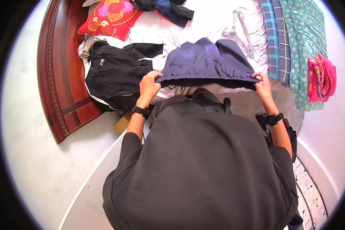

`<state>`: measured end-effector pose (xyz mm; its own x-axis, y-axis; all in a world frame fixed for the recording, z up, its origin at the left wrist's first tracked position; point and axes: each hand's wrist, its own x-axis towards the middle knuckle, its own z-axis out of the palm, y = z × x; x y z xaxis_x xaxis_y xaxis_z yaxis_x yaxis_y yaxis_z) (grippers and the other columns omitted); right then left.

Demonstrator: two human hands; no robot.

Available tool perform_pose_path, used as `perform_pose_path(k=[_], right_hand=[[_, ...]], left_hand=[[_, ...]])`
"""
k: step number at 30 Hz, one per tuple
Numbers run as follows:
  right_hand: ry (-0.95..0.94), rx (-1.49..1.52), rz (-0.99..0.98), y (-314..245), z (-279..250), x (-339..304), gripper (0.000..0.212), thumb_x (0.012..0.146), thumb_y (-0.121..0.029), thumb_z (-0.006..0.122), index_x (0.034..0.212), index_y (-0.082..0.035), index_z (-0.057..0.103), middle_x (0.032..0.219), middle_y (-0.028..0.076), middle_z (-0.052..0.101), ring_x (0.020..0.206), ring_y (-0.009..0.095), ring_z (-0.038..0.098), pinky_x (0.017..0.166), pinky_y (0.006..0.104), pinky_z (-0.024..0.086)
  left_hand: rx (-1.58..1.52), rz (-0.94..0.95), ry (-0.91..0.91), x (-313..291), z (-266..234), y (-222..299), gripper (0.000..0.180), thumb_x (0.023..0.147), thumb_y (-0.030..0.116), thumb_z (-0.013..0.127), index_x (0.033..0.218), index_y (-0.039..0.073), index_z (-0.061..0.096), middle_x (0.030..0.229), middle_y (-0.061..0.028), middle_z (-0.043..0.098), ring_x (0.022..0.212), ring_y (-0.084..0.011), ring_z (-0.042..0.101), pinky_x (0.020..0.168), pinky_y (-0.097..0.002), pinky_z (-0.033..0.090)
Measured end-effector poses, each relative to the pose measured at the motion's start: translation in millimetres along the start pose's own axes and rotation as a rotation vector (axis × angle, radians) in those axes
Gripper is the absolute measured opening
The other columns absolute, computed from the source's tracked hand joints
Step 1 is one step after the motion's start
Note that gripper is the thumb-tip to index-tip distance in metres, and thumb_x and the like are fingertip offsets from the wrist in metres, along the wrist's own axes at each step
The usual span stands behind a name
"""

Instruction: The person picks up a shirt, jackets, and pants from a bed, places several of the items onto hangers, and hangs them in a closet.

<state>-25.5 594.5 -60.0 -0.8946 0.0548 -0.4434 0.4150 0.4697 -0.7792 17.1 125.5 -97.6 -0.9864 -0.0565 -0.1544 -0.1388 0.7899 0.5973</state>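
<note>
A navy garment [209,61] of thin cloth lies spread over the bed's near side, its gathered elastic edge stretched toward me. By the left end of that edge, my left hand [149,84] pinches the cloth between thumb and fingers. The opposite end is gripped by my right hand [262,84]. Between the hands the edge hangs slightly open and shows a dark inside. Whether it is a waistband or a jacket hem, I cannot tell. Just left of my left hand, a black long-sleeved top [113,71] lies flat over other clothes.
The bed [180,36] has a checked cover and a carved wooden headboard [61,73] at left. A red embroidered pillow [111,17] and dark clothes [166,9] lie farther back. Hangers [239,32] rest at right, beside folded quilts [304,50] and a pink cloth [321,78].
</note>
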Motion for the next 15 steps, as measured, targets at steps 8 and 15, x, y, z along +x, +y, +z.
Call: perform_pose_path(k=[8,15], right_hand=[[0.025,-0.33,-0.053,47,0,5,0.032,0.07,0.005,0.053,0.096,-0.007,0.068,0.085,0.014,0.062,0.079,0.025,0.062,0.071,0.0344,0.048],[-0.091,-0.485,-0.052,68,14,7,0.037,0.069,0.007,0.058,0.103,-0.007,0.06,0.099,0.019,0.052,0.092,0.039,0.059,0.081,0.0448,0.049]], left_hand=[[0.051,-0.078,-0.379,-3,-11,33,0.025,0.066,0.007,0.063,0.091,0.005,0.064,0.087,-0.0134,0.067,0.086,-0.032,0.065,0.072,-0.04,0.05],[0.404,-0.016,-0.409,10,14,59,0.033,0.08,0.035,0.068,0.076,0.002,0.063,0.08,-0.0153,0.065,0.08,-0.0344,0.065,0.069,-0.0425,0.05]])
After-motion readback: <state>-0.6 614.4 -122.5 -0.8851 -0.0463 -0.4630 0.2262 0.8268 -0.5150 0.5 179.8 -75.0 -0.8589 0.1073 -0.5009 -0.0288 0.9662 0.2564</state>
